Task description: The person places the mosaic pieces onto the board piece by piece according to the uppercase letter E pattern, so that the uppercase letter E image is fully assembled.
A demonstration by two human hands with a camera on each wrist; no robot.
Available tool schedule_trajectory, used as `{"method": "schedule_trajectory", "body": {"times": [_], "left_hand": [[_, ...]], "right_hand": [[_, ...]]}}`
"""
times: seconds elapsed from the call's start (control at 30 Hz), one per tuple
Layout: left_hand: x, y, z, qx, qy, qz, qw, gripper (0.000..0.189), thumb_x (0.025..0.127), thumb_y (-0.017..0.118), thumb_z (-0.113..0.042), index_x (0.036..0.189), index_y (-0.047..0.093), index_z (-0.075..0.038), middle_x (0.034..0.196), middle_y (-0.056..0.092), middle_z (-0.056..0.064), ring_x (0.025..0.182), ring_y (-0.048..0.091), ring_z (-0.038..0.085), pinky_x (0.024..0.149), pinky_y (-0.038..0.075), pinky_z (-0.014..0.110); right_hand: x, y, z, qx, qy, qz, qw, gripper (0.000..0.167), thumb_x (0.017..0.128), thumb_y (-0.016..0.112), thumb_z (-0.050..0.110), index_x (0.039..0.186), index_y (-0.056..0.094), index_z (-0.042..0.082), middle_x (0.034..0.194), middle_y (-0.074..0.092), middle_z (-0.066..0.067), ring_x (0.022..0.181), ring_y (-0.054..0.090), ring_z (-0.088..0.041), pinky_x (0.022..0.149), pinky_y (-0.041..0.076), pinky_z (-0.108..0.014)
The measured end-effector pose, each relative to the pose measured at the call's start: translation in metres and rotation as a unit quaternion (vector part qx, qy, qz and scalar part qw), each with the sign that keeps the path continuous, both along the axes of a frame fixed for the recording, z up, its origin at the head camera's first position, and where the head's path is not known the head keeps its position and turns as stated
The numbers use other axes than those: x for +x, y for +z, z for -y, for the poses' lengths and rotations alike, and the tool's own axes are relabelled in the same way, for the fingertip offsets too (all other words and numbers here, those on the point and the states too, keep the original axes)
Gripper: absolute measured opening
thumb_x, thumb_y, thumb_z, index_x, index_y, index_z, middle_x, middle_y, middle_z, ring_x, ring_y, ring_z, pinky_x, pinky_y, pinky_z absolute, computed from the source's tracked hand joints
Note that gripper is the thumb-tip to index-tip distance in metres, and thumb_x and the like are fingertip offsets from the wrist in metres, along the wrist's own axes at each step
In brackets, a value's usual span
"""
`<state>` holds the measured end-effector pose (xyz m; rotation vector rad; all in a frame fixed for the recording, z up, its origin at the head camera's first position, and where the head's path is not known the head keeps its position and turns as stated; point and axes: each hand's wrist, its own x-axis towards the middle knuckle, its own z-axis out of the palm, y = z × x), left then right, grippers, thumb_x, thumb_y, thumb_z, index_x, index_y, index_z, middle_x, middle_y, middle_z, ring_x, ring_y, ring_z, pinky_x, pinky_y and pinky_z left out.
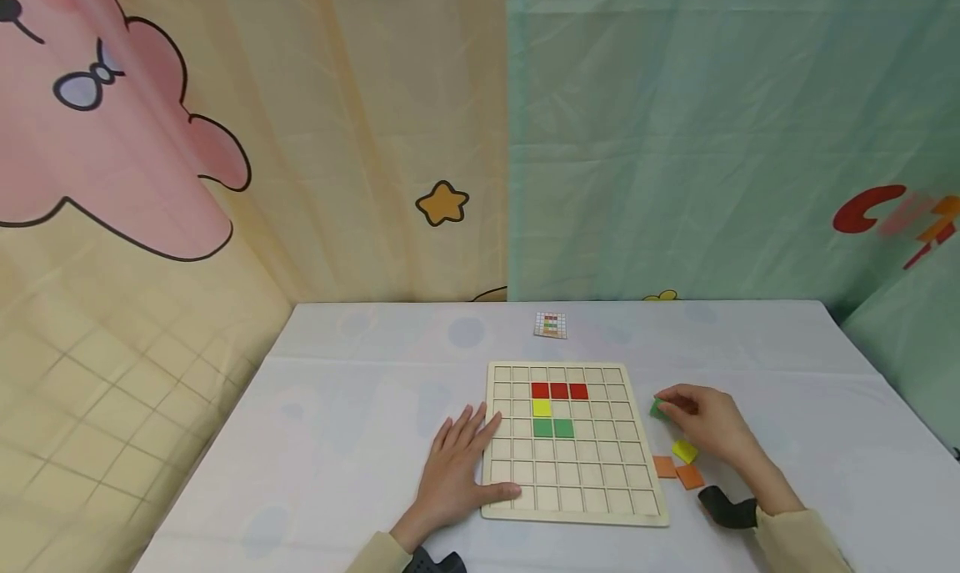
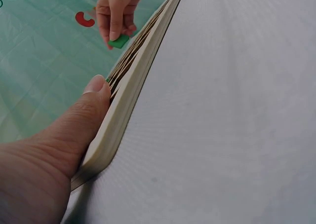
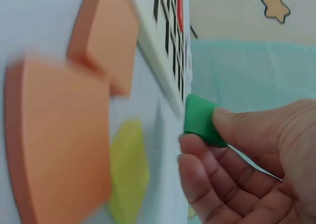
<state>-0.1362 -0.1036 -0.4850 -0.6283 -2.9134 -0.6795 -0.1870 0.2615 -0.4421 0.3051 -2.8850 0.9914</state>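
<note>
A green tile was pinched between the thumb and fingers of the right hand, beyond the right edge of the board. The left hand was held open, its fingers spread and nearly straight at the board's left edge, its thumb rested on the lower left squares. On the board, three red tiles were set side by side in the second row from the far edge; below the leftmost of these a yellow tile was placed, and below that, in the next row, two laid green tiles were seen next to each other, the left one in line with the yellow. Between the right hand and the near right part of the board, a loose yellow tile and two orange tiles were grouped close together on the table. Behind the board, a small card printed with a coloured grid was placed near the table's far edge.
</note>
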Motion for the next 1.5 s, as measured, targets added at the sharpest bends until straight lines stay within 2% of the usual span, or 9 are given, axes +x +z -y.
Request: {"method": "schedule_trajectory", "body": {"times": [0.07,0.2,0.5,0.63,0.87,1.13,1.27,1.37,1.5], "left_hand": [[0.000,0.000,0.000,-0.002,0.001,0.000,1.0000,0.096,0.074,0.061,-0.070,0.148,0.035,-0.015,0.155,0.024,0.007,0.142,0.013,0.026,0.113,0.006,0.043],[0.000,0.000,0.000,-0.002,0.000,-0.001,1.0000,0.096,0.074,0.061,-0.070,0.148,0.035,-0.015,0.155,0.024,0.007,0.142,0.013,0.026,0.113,0.006,0.044],[0.000,0.000,0.000,-0.001,-0.001,0.002,1.0000,0.096,0.075,0.060,-0.071,0.148,0.035,-0.014,0.155,0.023,0.007,0.142,0.013,0.027,0.113,0.006,0.044],[0.000,0.000,0.000,0.001,0.001,0.003,1.0000,0.096,0.075,0.060,-0.071,0.148,0.035,-0.015,0.155,0.023,0.008,0.142,0.013,0.027,0.113,0.007,0.045],[0.000,0.000,0.000,0.003,0.001,0.006,1.0000,0.096,0.075,0.061,-0.070,0.149,0.034,-0.015,0.155,0.022,0.007,0.142,0.012,0.027,0.113,0.005,0.044],[0.000,0.000,0.000,0.004,0.000,0.000,1.0000,0.096,0.075,0.061,-0.070,0.148,0.035,-0.014,0.155,0.023,0.008,0.142,0.013,0.027,0.113,0.007,0.045],[0.000,-0.001,0.000,0.005,-0.001,-0.001,1.0000,0.096,0.075,0.060,-0.071,0.148,0.035,-0.014,0.155,0.023,0.008,0.142,0.013,0.027,0.113,0.007,0.045],[-0.001,-0.002,0.000,0.002,0.000,-0.004,1.0000,0.096,0.075,0.060,-0.071,0.148,0.035,-0.015,0.155,0.024,0.007,0.142,0.014,0.027,0.113,0.007,0.045],[-0.001,-0.002,-0.001,-0.001,0.001,-0.005,1.0000,0.096,0.075,0.060,-0.071,0.148,0.035,-0.015,0.155,0.024,0.007,0.142,0.013,0.027,0.113,0.007,0.045]], "right_hand": [[0.002,0.002,0.008,-0.010,0.003,-0.027,0.9996,0.014,0.087,0.069,0.009,0.100,0.071,0.003,0.088,0.067,-0.002,0.073,0.059,-0.015,0.061,0.049,-0.027],[0.008,0.004,0.030,-0.040,0.038,-0.042,0.9976,0.012,0.086,0.070,0.008,0.098,0.071,0.006,0.081,0.060,0.004,0.067,0.052,-0.010,0.057,0.046,-0.025],[0.013,-0.004,0.065,-0.081,0.166,-0.015,0.9827,0.006,0.088,0.068,0.010,0.088,0.062,0.011,0.072,0.054,0.008,0.062,0.049,-0.004,0.053,0.044,-0.022],[0.010,-0.006,0.068,-0.072,0.181,0.003,0.9809,0.005,0.091,0.065,0.011,0.089,0.060,0.011,0.071,0.055,0.007,0.059,0.047,-0.004,0.052,0.043,-0.022],[0.002,-0.007,0.072,-0.040,0.168,0.026,0.9845,0.007,0.090,0.066,0.012,0.089,0.060,0.014,0.068,0.051,0.009,0.059,0.045,-0.004,0.052,0.041,-0.022],[0.000,-0.007,0.083,-0.042,0.138,-0.001,0.9895,0.010,0.087,0.070,0.010,0.084,0.062,0.014,0.073,0.050,0.008,0.064,0.045,-0.008,0.056,0.042,-0.023],[-0.001,-0.007,0.086,-0.023,0.115,-0.001,0.9931,0.009,0.083,0.074,0.011,0.081,0.066,0.015,0.072,0.049,0.007,0.064,0.044,-0.010,0.055,0.041,-0.023],[0.000,-0.006,0.085,-0.005,0.109,0.007,0.9940,0.006,0.082,0.075,0.012,0.086,0.072,0.012,0.075,0.050,0.007,0.064,0.043,-0.010,0.055,0.040,-0.023],[0.004,-0.003,0.083,0.018,0.099,0.013,0.9948,0.019,0.081,0.076,0.011,0.098,0.075,0.005,0.083,0.051,0.005,0.067,0.043,-0.010,0.055,0.039,-0.023]]}}
